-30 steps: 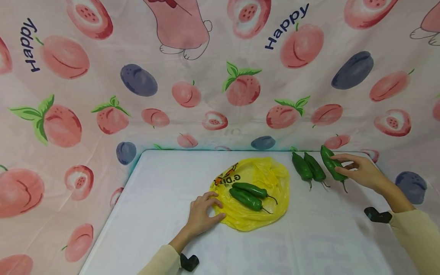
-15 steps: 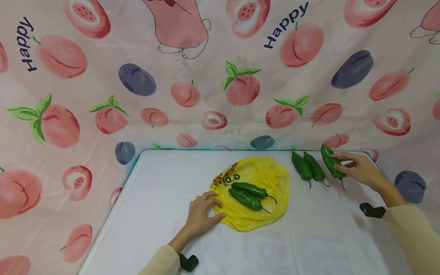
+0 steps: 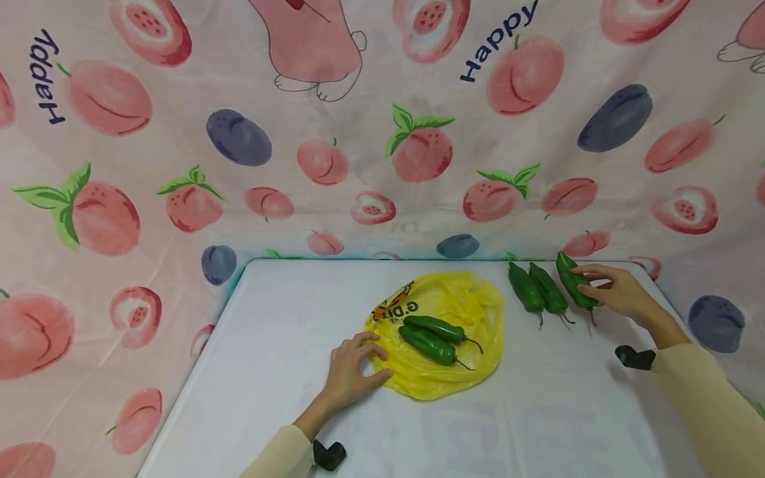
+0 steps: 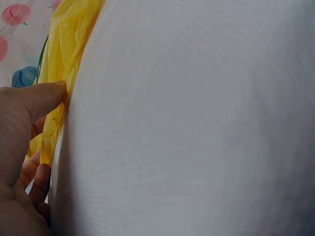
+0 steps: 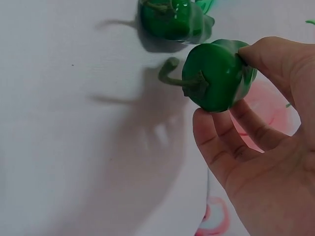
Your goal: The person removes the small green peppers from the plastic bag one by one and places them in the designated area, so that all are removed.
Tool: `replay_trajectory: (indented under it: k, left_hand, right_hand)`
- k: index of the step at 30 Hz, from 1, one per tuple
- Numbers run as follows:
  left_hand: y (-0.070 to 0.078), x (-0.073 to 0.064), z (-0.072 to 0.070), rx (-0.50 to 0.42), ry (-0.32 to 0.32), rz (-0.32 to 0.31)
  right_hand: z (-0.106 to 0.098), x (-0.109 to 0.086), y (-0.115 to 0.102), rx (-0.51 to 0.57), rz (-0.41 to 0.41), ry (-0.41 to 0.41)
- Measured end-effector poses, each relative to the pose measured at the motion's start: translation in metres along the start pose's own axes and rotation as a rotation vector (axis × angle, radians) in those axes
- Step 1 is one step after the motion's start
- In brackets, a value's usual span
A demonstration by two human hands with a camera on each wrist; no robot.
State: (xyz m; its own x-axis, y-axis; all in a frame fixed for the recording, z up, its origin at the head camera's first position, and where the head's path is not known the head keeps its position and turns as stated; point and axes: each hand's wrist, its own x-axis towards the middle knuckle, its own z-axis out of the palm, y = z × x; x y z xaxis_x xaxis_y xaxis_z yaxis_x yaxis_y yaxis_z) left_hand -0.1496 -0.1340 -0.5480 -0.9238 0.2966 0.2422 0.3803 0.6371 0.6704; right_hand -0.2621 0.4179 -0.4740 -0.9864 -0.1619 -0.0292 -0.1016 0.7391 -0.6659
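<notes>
At the near left of the white table [image 3: 287, 318], a pale sleeve [image 3: 285, 451] leads up to the left hand [image 3: 352, 375], its thumb and fingers apart, their tips touching the left edge of a yellow plastic bag [image 3: 418, 385]. The left wrist view shows the thumb laid against the plastic and fingers partly hidden behind it, a contact the head view gives only from above. The bag is flattened and crumpled, with dark print toward its far left; two green peppers [image 3: 427, 346] lie side by side on top of it, stems to the right, and whether its folds hold anything cannot be told. Hand, bag and these peppers match their places a second ago. Farther off, the right hand [image 3: 624, 292] pinches a third green pepper [image 3: 570, 277] between thumb and fingers at the table's far right. Only the right wrist view shows this pepper's stem end head-on, with its hooked stem, and a broad shadow beside it. Compared with a second earlier, the right wrist has come leftward and the stem end has shifted slightly left. Left of it, two loose peppers [image 3: 524, 289] lie close together near the back edge, and beyond hangs a pink cloth [image 3: 370, 133] printed with peaches
</notes>
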Motion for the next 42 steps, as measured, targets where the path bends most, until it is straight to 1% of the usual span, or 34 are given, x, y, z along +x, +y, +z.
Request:
replay_trajectory:
  k: [7, 16, 24, 31, 42]
  left_hand:
    - [0.0, 0.0, 0.0, -0.006, -0.003, 0.004]
    - [0.0, 0.001, 0.0, -0.006, -0.003, 0.011]
    - [0.0, 0.0, 0.001, -0.001, -0.002, 0.005]
    - [-0.001, 0.0, 0.0, -0.003, 0.002, 0.0]
    - [0.0, 0.0, 0.001, 0.004, 0.004, -0.002]
  right_hand:
    - [0.007, 0.006, 0.007, -0.002, 0.02, -0.019]
    - [0.015, 0.01, 0.016, 0.004, 0.087, -0.05]
    - [0.018, 0.014, 0.02, 0.022, 0.075, -0.057]
    - [0.02, 0.017, 0.02, 0.001, 0.057, -0.067]
    - [0.021, 0.017, 0.018, -0.002, 0.081, -0.075]
